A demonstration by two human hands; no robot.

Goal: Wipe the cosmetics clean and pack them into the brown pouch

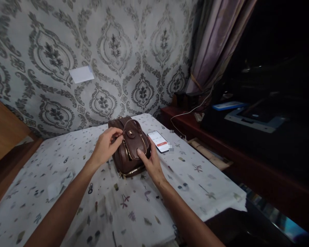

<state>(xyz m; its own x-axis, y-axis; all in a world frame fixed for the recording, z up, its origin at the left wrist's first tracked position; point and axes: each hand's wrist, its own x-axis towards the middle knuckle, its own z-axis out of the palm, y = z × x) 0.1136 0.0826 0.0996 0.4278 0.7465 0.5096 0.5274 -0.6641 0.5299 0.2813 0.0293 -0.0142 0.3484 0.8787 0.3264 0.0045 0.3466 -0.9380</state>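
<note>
A dark brown leather bag [130, 140] with gold zippers, a round clasp and a thin handle rests on the patterned white cloth [134, 209]. At its upper left side, my left hand [109, 142] has its fingers pinched near the zipper of the front pocket; what lies between the fingertips is too small to make out. My right hand [151, 163] grips the bag's right side, thumb on the front pocket. Just right of the bag lies a phone [158, 141] with its screen lit.
A dark red wooden ledge [242, 171] runs along the right, with a white cable and a blue-edged object [229, 105]. Patterned wallpaper stands behind, with a white card [81, 74] on it. An orange-brown wooden panel [5, 130] is at the left.
</note>
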